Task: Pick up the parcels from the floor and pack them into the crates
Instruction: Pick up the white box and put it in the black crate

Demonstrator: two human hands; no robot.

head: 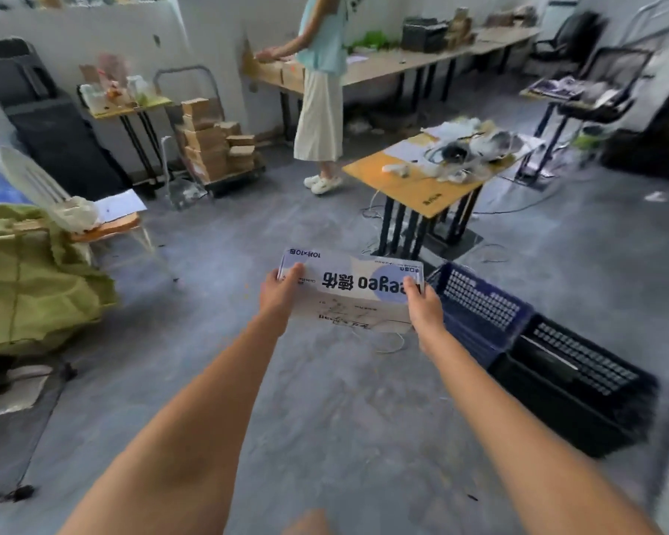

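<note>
I hold a flat white parcel with blue print out in front of me, above the grey floor. My left hand grips its left end, thumb on top. Its right end is gripped by my right hand. Just right of the parcel stands a blue crate, and a black crate sits beside it, nearer to me. Both crates look open at the top; their insides are mostly hidden.
A yellow table on black legs stands beyond the crates, with cables on the floor around it. A person stands at a long bench at the back. A green sack and a white chair are at left.
</note>
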